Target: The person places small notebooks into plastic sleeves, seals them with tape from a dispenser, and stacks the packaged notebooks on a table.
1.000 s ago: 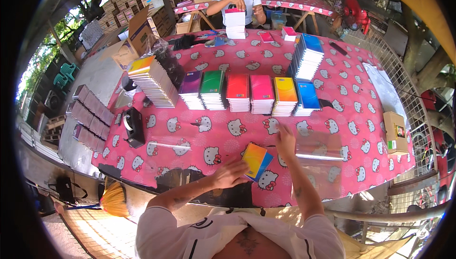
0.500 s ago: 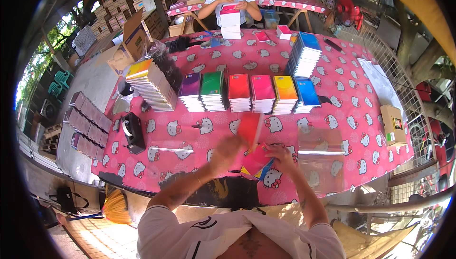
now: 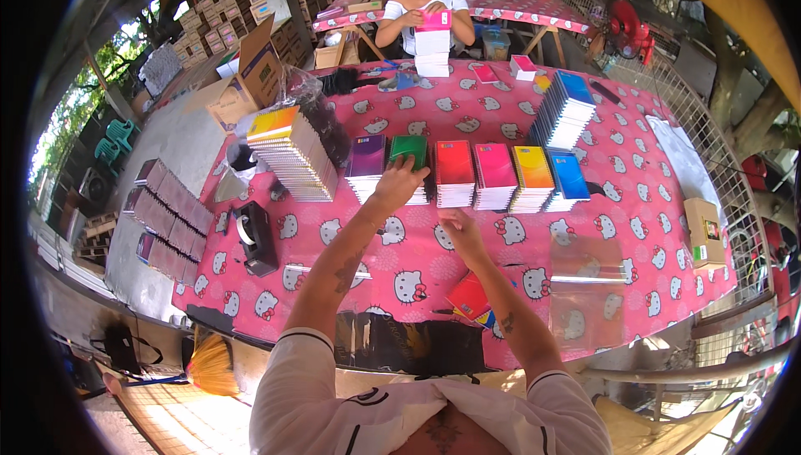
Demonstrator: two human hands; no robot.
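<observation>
My left hand [image 3: 402, 178] reaches to the green notebook [image 3: 408, 148] atop its stack, fingers over the cover and thumb by its near edge. In front of the red notebook stack [image 3: 455, 173], my right hand [image 3: 459, 231] hovers above the table with fingers curled and nothing visible in them. Below my right forearm lies a small fanned pile topped by a red notebook [image 3: 469, 295], with yellow and blue edges showing underneath. Along the same row stand a purple stack [image 3: 366, 165], a pink stack [image 3: 496, 173], a yellow stack [image 3: 531, 173] and a blue stack [image 3: 569, 178].
Taller notebook stacks stand at left [image 3: 292, 155] and right [image 3: 563, 109]. A black tape dispenser [image 3: 255, 238] sits on the left and clear plastic sleeves [image 3: 586, 288] on the right. Across the pink patterned table [image 3: 380, 267], a person handles a pink-topped stack [image 3: 432, 46].
My left hand has let go of the red notebook, now on the small pile, and moved up to the green stack. My right hand has left the pile and moved forward and left.
</observation>
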